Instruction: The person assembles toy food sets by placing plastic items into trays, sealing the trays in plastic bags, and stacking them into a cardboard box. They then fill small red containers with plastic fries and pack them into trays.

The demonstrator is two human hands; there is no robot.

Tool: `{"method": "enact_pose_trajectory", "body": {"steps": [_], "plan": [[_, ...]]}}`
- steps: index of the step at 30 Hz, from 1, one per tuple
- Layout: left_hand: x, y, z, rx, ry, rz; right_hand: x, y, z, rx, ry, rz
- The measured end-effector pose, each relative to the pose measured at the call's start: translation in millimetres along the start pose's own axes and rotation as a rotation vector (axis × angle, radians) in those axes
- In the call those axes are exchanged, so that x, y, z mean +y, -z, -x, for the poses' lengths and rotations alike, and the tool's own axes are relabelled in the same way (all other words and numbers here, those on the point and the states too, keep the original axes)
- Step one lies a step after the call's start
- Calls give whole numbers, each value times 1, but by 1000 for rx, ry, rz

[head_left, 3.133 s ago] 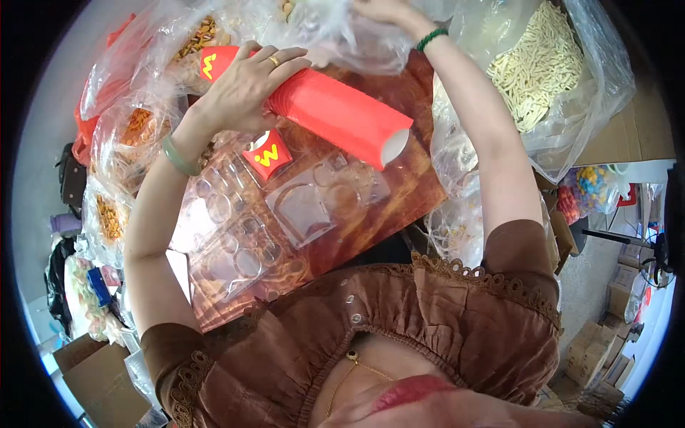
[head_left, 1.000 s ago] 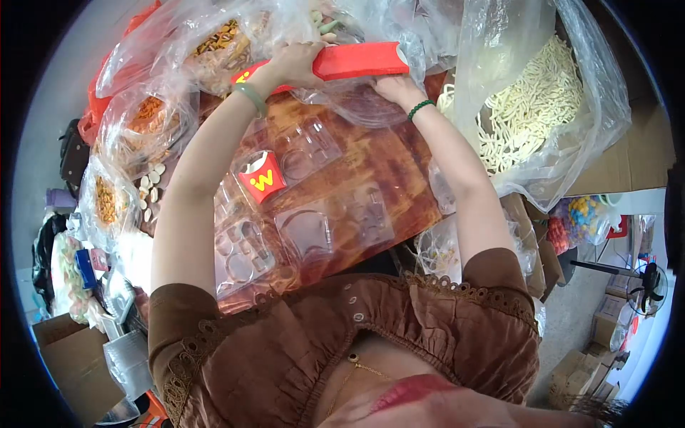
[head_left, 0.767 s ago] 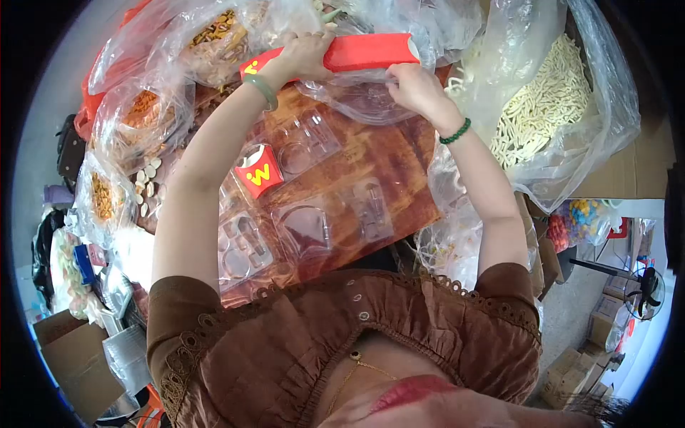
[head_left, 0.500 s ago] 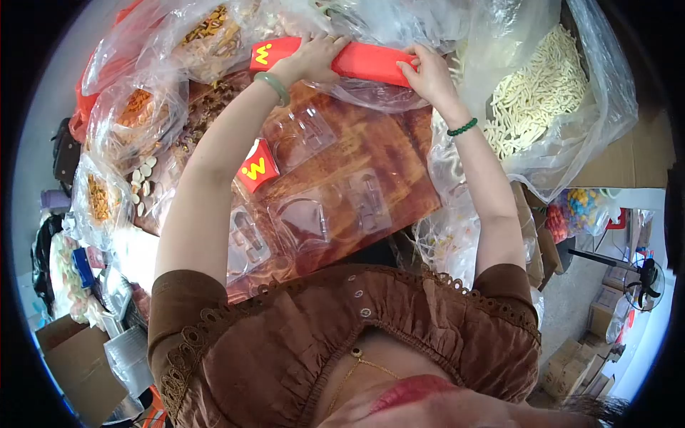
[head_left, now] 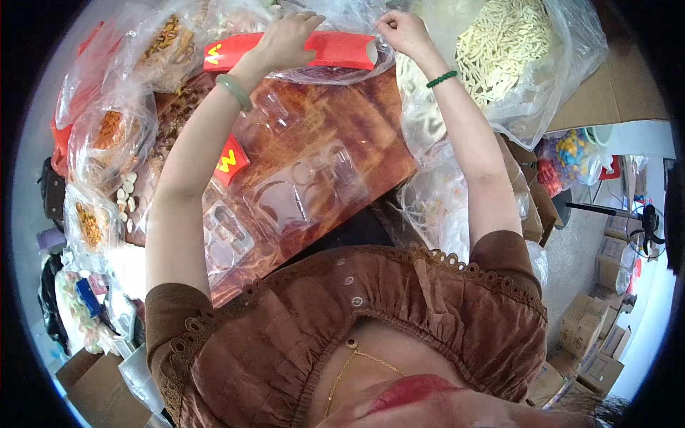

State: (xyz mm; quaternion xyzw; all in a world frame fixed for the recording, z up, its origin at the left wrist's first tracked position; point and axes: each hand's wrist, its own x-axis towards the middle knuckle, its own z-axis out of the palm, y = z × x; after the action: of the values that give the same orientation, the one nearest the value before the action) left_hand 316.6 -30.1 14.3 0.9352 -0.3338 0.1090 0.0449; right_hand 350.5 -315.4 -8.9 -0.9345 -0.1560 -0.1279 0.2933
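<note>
My left hand (head_left: pixel 282 41) grips a long stack of flat red cartons (head_left: pixel 335 50) with a yellow W at its left end, held level at the far side of the table. My right hand (head_left: pixel 399 30) pinches the edge of a clear plastic bag (head_left: pixel 342 71) at the stack's right end; the bag hangs under the stack. One single red W carton (head_left: pixel 230 158) stands in a clear blister tray (head_left: pixel 285 192) on the brown wooden table (head_left: pixel 364 135), partly behind my left forearm.
A big clear bag of pale stick snacks (head_left: pixel 499 50) lies at the right. Bags of orange and brown snacks (head_left: pixel 107 132) crowd the left. Cardboard boxes (head_left: pixel 592 335) stand on the floor at the lower right, with a bag of coloured pieces (head_left: pixel 571 153) above them.
Both hands carried the red stack away from me to the table's far edge. My right hand moved from the stack's end to the clear bag's edge. The view shifted.
</note>
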Motion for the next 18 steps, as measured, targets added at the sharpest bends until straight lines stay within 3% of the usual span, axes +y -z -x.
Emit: {"method": "enact_pose_trajectory", "body": {"steps": [1,3,4,7,9,10,14,18], "plan": [[12,-2,-6,44,-37,37,-15,11,15,-3,-5,3],[36,-5,-18,129,-114,106,-53,37,42,-390,-212,27],[47,-2,-19,78,-79,98,-37,24,49,-409,-91,-31],[76,5,-21,-73,22,72,-32,4,62,-311,76,-33],[79,6,-21,-124,56,63,-35,4,67,-356,-27,-145],[75,4,-19,-70,39,66,-37,5,68,-402,-126,-260],[64,-2,-15,63,-26,80,-37,6,71,-419,-107,-390],[54,-1,-9,93,-24,50,-34,10,80,-209,19,-256]]}}
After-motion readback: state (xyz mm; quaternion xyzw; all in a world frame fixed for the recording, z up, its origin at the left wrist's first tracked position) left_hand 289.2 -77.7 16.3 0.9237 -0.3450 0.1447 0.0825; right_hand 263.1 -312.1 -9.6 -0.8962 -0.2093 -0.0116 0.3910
